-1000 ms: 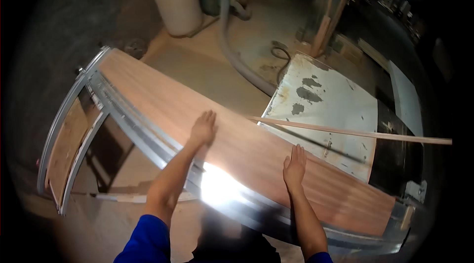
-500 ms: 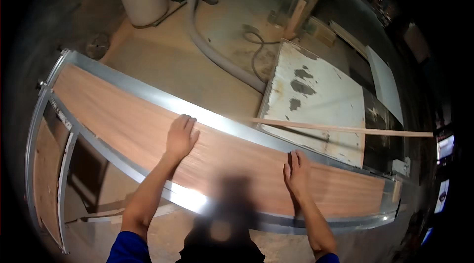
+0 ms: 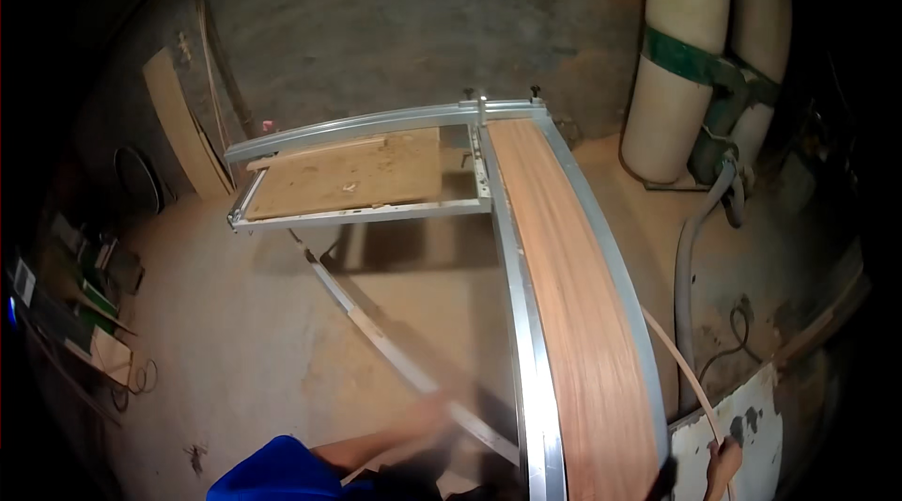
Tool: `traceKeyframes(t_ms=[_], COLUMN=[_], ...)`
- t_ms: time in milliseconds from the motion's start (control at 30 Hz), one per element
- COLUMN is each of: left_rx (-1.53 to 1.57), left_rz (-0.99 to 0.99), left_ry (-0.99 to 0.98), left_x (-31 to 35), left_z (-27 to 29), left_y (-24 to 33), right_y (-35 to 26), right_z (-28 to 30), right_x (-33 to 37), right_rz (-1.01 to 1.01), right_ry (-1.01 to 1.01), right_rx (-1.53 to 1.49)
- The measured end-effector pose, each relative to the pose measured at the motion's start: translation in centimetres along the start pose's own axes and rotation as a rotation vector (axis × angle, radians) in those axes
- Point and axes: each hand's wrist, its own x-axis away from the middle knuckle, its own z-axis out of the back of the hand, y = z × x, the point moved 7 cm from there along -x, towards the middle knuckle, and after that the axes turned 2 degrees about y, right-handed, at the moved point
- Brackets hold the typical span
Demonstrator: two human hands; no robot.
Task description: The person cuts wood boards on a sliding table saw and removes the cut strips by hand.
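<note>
My right hand [image 3: 723,465] is low at the right, closed around a thin wooden strip [image 3: 683,365] that runs up along the far side of a long metal-edged table. My left hand [image 3: 430,412] is smeared by motion left of that table, over a diagonal metal support arm [image 3: 395,357]; its fingers cannot be made out. On the table lies a long reddish wood panel [image 3: 578,313], framed by metal rails [image 3: 536,379]. Neither hand is on the panel.
A side frame [image 3: 376,213] holding a brown board [image 3: 348,177] juts out left of the table. Tall dust-collector bags [image 3: 662,116] and a grey hose [image 3: 688,285] stand at the right. A stained white board [image 3: 766,435] lies beyond my right hand. Planks [image 3: 183,125] lean by the wall.
My view has swung to the left. Both hands have come off the wood panel; the right one now grips the wooden strip, the left has moved beside the table.
</note>
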Motion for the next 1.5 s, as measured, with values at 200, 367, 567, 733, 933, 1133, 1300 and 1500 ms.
traceKeyframes(t_ms=[200, 367, 567, 733, 933, 1133, 1300, 1500], left_rx=[0.011, 0.067, 0.438, 0.87, 1.347, 1.168, 1.139, 1.034], left_rz=[0.238, 0.169, -0.192, -0.324, -0.015, -0.043, -0.033, -0.013], left_ry=[0.268, 0.298, 0.132, -0.138, -0.332, -0.21, -0.313, -0.557], left_x=[11.7, 5.1, -4.7, -8.7, -16.3, -21.7, -23.9, -25.1], left_z=[8.1, 10.2, 20.9, 25.8, 32.1, 39.7, 43.0, 47.2], left_y=[-14.8, -22.6, -13.3, -4.8, -4.2, -14.3, -20.8, -28.2], right_y=[-11.7, -15.4, -35.8, -54.3, -68.5, -78.6, -91.5, -103.6], right_z=[18.3, 20.9, 11.8, 3.8, -2.1, -10.4, -12.4, -15.8], right_x=[11.8, 22.6, 35.9, 38.8, 43.0, 41.5, 34.9, 33.8], right_rz=[-0.2, -0.153, -0.306, 0.03, 0.3, 0.144, 0.409, 0.161], right_ry=[-0.12, 0.151, -0.45, -0.107, 0.075, -0.257, -0.268, -0.3], right_rx=[0.314, 0.214, -0.134, -0.522, -0.316, -0.485, -0.578, -0.687])
